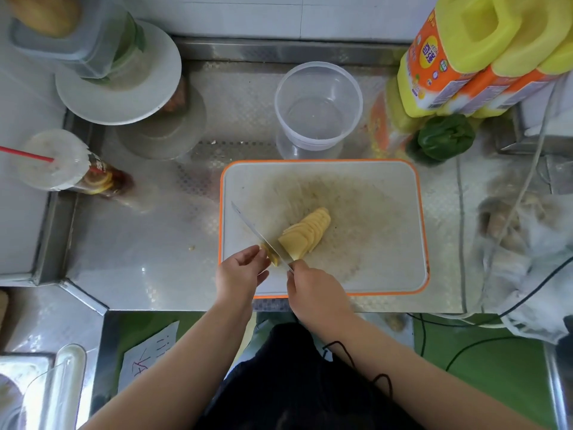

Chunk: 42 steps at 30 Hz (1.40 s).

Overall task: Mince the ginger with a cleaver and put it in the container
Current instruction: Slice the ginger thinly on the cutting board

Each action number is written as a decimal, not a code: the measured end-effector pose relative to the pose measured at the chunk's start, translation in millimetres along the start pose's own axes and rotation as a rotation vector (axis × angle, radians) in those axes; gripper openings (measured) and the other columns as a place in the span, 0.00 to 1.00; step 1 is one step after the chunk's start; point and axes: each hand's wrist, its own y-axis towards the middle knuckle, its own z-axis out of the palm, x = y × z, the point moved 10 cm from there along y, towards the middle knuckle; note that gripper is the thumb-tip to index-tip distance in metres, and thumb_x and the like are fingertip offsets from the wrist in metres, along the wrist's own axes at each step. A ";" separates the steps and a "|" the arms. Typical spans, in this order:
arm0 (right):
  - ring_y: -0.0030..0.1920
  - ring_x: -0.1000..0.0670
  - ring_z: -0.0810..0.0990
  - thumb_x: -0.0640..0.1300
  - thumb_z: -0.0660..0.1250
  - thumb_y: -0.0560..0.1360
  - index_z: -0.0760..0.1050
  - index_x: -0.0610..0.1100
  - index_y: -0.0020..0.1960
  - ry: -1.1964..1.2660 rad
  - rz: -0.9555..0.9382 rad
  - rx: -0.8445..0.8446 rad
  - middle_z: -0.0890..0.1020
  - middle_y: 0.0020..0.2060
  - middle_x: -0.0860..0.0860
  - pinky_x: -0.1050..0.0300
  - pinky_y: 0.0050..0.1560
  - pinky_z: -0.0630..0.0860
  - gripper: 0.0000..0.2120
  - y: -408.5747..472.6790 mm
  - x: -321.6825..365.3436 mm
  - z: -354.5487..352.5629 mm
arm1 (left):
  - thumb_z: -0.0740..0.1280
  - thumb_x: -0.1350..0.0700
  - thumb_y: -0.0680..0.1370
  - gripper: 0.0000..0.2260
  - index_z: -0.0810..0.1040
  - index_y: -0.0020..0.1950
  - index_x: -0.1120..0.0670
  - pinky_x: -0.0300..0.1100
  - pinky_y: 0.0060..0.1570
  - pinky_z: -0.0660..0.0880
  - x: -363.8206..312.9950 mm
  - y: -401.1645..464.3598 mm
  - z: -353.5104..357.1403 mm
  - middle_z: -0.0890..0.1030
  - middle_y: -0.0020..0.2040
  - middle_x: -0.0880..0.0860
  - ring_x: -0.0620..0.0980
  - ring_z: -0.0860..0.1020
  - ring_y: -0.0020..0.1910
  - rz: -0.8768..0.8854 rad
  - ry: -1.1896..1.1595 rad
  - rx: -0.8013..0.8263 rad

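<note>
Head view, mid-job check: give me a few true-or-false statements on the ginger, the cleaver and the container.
1. The right hand holds the cleaver. True.
2. The clear container already holds minced ginger. False: it looks empty.
3. A row of ginger slices lies on the cutting board. True.
4. The left hand rests on the container. False: it steadies the uncut ginger piece beside the blade.
5. The container stands on the cutting board. False: it stands behind it, on the steel counter.

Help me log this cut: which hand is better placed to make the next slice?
Right hand: it grips the cleaver, blade against the ginger. The left hand only steadies the uncut end.
</note>
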 end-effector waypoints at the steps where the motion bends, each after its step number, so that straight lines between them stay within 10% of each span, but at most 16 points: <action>1: 0.45 0.41 0.80 0.45 0.54 0.81 0.70 0.42 0.59 -0.011 -0.001 0.003 0.81 0.45 0.44 0.50 0.41 0.73 0.11 -0.1 0.7 1.0 | 0.69 0.59 0.77 0.16 0.77 0.63 0.62 0.40 0.45 0.79 1.6 1.6 0.0 0.84 0.52 0.56 0.49 0.84 0.49 -0.002 0.002 -0.005; 42: 0.52 0.43 0.79 0.38 0.56 0.80 0.70 0.40 0.57 -0.074 0.047 0.075 0.80 0.50 0.44 0.57 0.42 0.65 0.08 0.0 20.8 -6.9 | 0.70 0.60 0.77 0.12 0.79 0.61 0.58 0.33 0.39 0.78 9.3 9.4 1.4 0.84 0.52 0.55 0.44 0.84 0.43 0.080 -0.021 -0.016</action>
